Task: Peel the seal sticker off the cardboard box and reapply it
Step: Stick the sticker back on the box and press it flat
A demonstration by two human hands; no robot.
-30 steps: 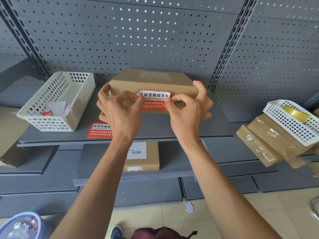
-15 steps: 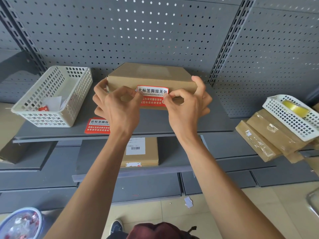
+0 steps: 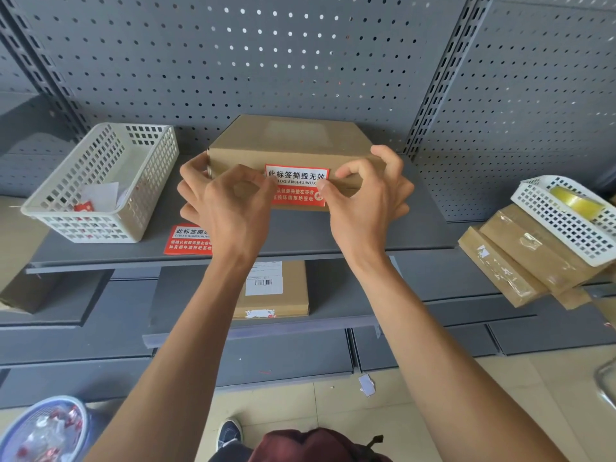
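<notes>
A brown cardboard box [image 3: 293, 141] stands on the grey shelf [image 3: 383, 235] in front of the pegboard. A red and white seal sticker [image 3: 296, 186] lies on the box's front face. My left hand [image 3: 226, 208] cups the box's left end, its thumb and forefinger pressing on the sticker's left edge. My right hand [image 3: 363, 198] cups the right end, with thumb and forefinger pressing on the sticker's right edge. Whether the sticker is fully stuck down I cannot tell.
A white basket [image 3: 106, 185] with paper scraps sits left on the shelf, a second red sticker [image 3: 186, 240] lies flat beside it. Wrapped cardboard boxes [image 3: 520, 261] and a white basket with tape [image 3: 566, 215] are at the right. A labelled box [image 3: 276, 288] rests on the lower shelf.
Both hands stay at the sticker's ends on the box front; the fingers have shifted slightly along its edges. The box has not moved on the shelf.
</notes>
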